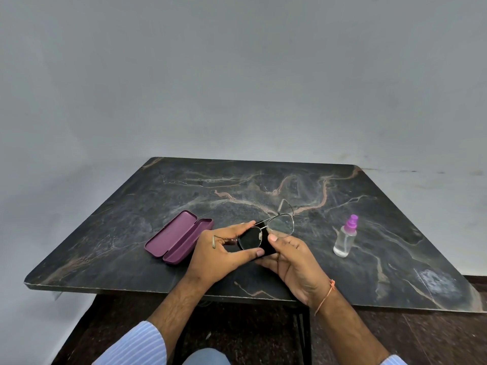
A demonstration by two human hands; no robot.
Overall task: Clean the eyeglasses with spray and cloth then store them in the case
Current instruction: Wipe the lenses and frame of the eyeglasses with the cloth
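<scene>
Thin metal-framed eyeglasses [281, 225] are held above the middle of the dark marble table [369, 196]. My left hand [218, 255] grips the frame around its left lens, thumb at the lower rim. My right hand [292, 262] holds a black cloth [263, 247] against that lens, thumb on top. The right lens sticks out bare past my fingers, one temple arm pointing away. A purple glasses case [177, 237] lies open on the table left of my hands. The clear spray bottle [345, 236] with a purple nozzle stands to the right.
The table's near edge [131, 290] runs just below my wrists. A grey wall stands behind the table, and dark floor and a black table leg [303, 335] show underneath.
</scene>
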